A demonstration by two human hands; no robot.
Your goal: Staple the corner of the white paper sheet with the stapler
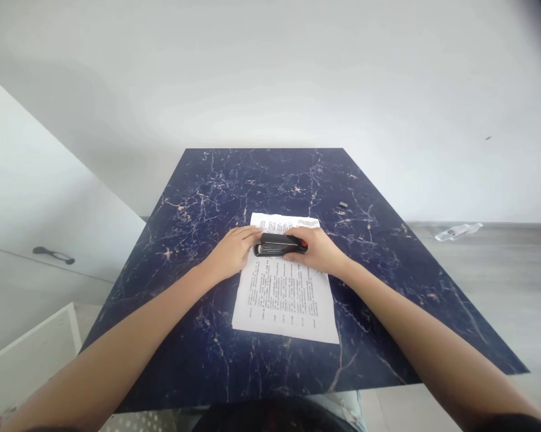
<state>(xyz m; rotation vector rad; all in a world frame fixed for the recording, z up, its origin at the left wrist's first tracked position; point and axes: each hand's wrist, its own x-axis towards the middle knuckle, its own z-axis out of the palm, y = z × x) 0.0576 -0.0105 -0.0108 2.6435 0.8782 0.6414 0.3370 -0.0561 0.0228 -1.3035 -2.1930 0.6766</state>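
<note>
A black stapler (277, 243) with a small red patch at its right end lies sideways above a printed sheet of paper (283, 300). My right hand (319, 249) grips its right end, thumb on the near side and fingers on the far side. At the paper's left edge rests my left hand (235, 251), its fingers stretched out flat and nothing held in them. Those fingertips come close to the stapler's left end; whether they touch it I cannot tell. The paper's text runs sideways, and the stapler hides part of its upper half.
Under the paper is a dark blue marbled table (198, 354). A small dark block (343, 205) sits beyond the paper on the right. On the floor to the right lies a clear plastic item (458, 231). A white cabinet with a dark handle (53, 255) stands to the left.
</note>
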